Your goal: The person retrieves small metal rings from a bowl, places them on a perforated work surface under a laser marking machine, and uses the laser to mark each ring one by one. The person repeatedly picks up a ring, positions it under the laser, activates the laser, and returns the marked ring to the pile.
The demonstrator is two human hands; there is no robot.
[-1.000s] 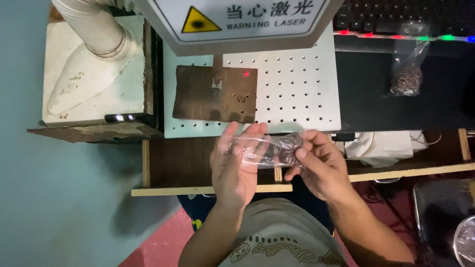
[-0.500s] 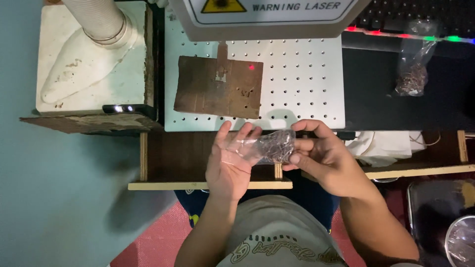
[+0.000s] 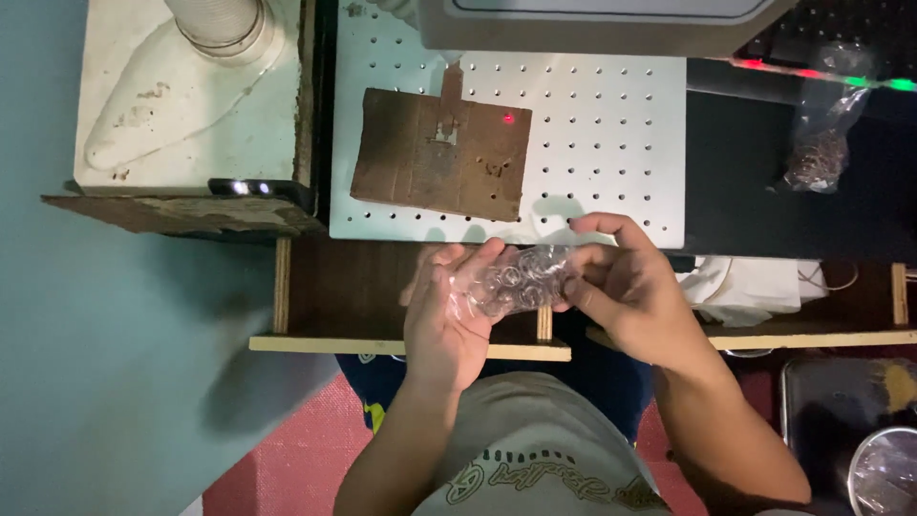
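Both hands (image 3: 535, 296) hold clear bag of rings (image 3: 516, 280) between them

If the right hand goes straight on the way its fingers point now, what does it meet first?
Probably the clear bag of small rings that the right hand already touches, then the left hand behind the bag.

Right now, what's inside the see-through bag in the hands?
The clear plastic bag, held between the left hand and right hand, holds many small metal rings. Those beneath the fingers are hidden.
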